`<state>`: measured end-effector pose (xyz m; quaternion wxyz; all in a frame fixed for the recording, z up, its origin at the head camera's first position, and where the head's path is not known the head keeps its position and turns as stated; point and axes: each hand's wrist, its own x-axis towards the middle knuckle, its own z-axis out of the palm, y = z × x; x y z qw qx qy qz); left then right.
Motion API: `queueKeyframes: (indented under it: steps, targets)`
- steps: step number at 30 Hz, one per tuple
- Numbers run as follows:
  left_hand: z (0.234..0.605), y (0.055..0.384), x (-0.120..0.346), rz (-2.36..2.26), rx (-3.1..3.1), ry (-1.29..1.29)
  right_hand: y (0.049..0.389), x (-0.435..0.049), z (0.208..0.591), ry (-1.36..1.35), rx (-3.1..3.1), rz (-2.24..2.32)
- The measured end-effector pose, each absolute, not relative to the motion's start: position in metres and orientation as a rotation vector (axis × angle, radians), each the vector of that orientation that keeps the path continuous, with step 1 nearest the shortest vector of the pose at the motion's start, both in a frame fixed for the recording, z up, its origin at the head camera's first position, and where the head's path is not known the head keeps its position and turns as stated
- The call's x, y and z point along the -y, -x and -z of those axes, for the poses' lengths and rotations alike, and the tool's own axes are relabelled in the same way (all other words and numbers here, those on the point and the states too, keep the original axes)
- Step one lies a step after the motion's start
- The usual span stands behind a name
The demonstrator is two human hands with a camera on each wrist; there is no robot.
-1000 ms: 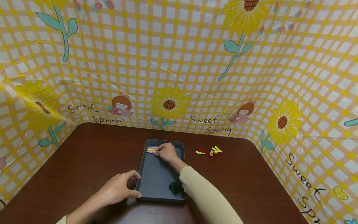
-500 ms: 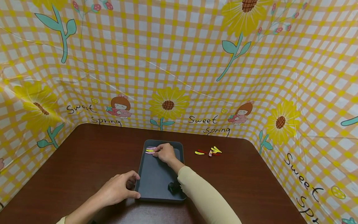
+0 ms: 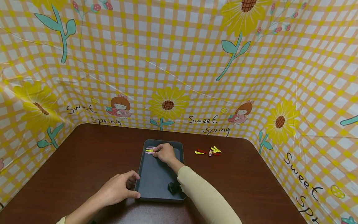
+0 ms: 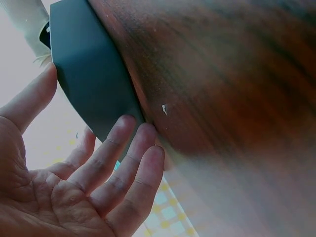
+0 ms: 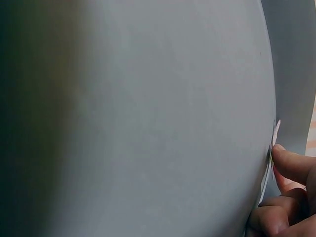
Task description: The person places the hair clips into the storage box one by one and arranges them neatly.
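A dark grey rectangular tray (image 3: pixel 156 177) lies on the table. At its far left end, several pink and yellow hair clips (image 3: pixel 150 150) sit side by side. My right hand (image 3: pixel 165 153) reaches into the tray and pinches the right end of a hair clip there, thumb and forefinger together; the fingers hide part of it. In the right wrist view, a pale pink clip (image 5: pixel 277 132) shows at the thumb tip. My left hand (image 3: pixel 120 188) is beside the tray's left wall, its loosely bent fingers (image 4: pixel 121 131) and thumb touching the outer side (image 4: pixel 89 64).
To the tray's right, several yellow, red and pink hair clips (image 3: pixel 215 151) lie loosely on the dark brown table (image 3: pixel 237 183). A small black device (image 3: pixel 173 187) overlaps the tray beside the right sleeve (image 3: pixel 204 193). A checked, sunflower-printed cloth (image 3: pixel 179 68) walls in the back and sides.
The whole head view has shifted slightly. Both hands keep their places, the right at the clips in the tray and the left at the tray's side.
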<state>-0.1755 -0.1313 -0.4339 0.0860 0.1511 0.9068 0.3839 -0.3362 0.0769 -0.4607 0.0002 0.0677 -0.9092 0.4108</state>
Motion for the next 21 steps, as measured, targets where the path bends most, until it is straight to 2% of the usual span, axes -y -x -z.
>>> queueKeyframes:
  steps: [21]
  targets:
    - [0.433,0.175,0.131,-1.147,-2.701,-0.447,0.335,-0.085,0.45,-0.19,2.893,-1.363]
